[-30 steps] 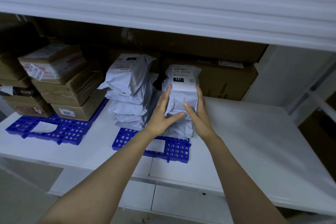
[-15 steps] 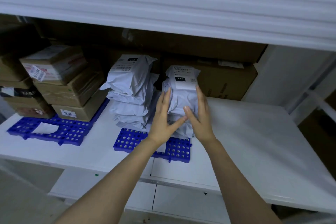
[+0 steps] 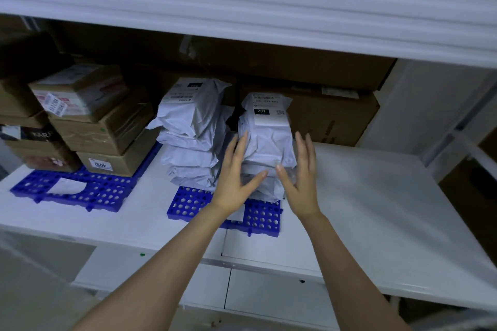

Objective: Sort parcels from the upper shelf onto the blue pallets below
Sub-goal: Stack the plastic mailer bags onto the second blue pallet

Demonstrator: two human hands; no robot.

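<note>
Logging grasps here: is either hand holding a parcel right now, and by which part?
Nothing is held. The left hand and right hand are open, fingers straight, either side of the white parcel stack on the blue pallet.

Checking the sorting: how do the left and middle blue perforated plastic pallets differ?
The left blue perforated plastic pallet holds stacked brown cardboard boxes; the middle blue perforated plastic pallet holds two stacks of grey plastic mailer bags. The left pallet's white paper slip shows whole; the middle pallet's is half hidden by the left hand. Both lie flat on the white shelf.
</note>
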